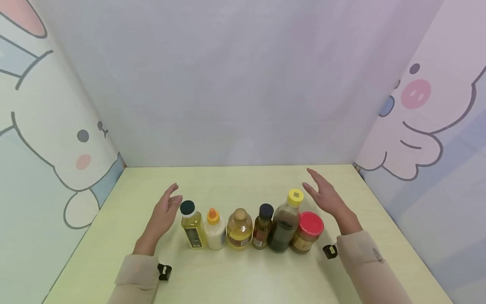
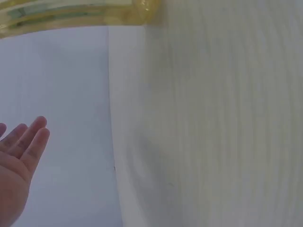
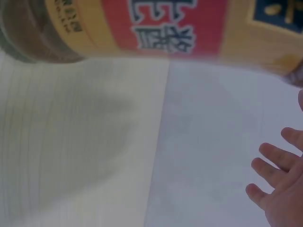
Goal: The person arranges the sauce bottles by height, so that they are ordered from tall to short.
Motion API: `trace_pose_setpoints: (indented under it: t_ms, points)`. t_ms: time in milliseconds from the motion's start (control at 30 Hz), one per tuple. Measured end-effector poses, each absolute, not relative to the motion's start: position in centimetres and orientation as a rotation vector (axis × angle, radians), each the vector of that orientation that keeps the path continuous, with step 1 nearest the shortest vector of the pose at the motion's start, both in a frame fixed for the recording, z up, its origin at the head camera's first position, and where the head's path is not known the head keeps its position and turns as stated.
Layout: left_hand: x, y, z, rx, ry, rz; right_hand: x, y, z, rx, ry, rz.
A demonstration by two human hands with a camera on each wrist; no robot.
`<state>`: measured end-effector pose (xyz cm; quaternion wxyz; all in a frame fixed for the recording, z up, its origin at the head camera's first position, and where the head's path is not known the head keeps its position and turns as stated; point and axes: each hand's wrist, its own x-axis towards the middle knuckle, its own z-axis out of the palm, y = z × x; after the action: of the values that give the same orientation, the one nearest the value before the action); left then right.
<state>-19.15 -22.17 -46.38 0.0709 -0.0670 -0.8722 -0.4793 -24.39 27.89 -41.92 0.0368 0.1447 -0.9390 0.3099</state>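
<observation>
A row of several bottles and a jar stands on the table. At its left end is a yellow oil bottle (image 1: pixel 193 231) with a dark green cap; my left hand (image 1: pixel 163 215) hovers beside it, fingers extended, holding nothing. Rightward follow a white squeeze bottle (image 1: pixel 215 234) with an orange tip, a rounded bottle (image 1: pixel 240 231) of yellow liquid, a small black-capped bottle (image 1: pixel 261 232) and a tall dark bottle (image 1: pixel 282 230) with a yellow cap. A red-lidded jar (image 1: pixel 303 238) ends the row. Past it, my right hand (image 1: pixel 327 196) is raised, fingers spread, touching nothing.
The pale yellow table (image 1: pixel 243 278) ends at a plain grey back wall (image 1: pixel 243 84). Side panels with cartoon animals flank it: a left panel (image 1: pixel 49 139) and a right panel (image 1: pixel 448 169). Black wrist mounts, left (image 1: pixel 164 272) and right (image 1: pixel 330 251), stick out near the sleeves.
</observation>
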Motion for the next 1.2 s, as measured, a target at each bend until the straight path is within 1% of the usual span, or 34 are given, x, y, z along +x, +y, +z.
trace_pose_setpoints:
  t_ms: [400,600,867,1067,1200]
  points:
    - [-17.1,-20.9,-44.2,-0.314,-2.443,-1.505,-21.9,26.6,-39.5,0.488,-2.788,1.086]
    - [-16.3,-20.3,-43.6,-0.358,-2.372,-1.575,-21.3,26.3,-39.0,0.527,-2.733,1.132]
    - [-15.6,-19.6,-42.9,-0.501,-2.237,-1.62,-20.4,25.8,-38.5,0.566,-2.677,1.27]
    - [-15.1,-19.4,-42.9,-0.575,-2.195,-1.657,-19.5,25.1,-37.7,0.655,-2.606,1.395]
    - [-14.8,-19.3,-42.9,-0.636,-2.164,-1.668,-18.9,24.6,-37.2,0.764,-2.522,1.47]
